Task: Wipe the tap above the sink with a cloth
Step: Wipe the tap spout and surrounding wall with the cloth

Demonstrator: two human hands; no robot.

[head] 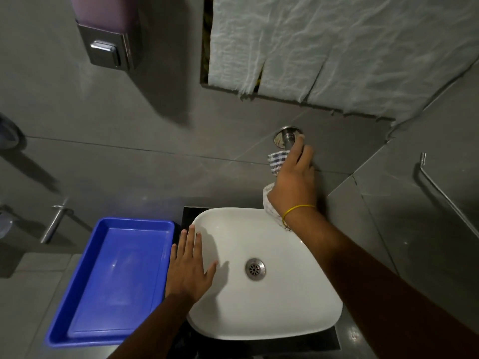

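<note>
A steel tap sticks out of the grey tiled wall above a white basin sink. My right hand is wrapped around the tap's spout with a blue-and-white checked cloth pressed against it. Only the tap's base and wall flange show; the spout is hidden under the hand and cloth. Part of the cloth hangs below my wrist over the sink's back rim. My left hand lies flat, fingers spread, on the sink's left rim, holding nothing.
A blue plastic tray sits left of the sink, touching it. A soap dispenser hangs on the wall at upper left. White paper covers a wall opening above the tap. A metal rail runs along the right wall.
</note>
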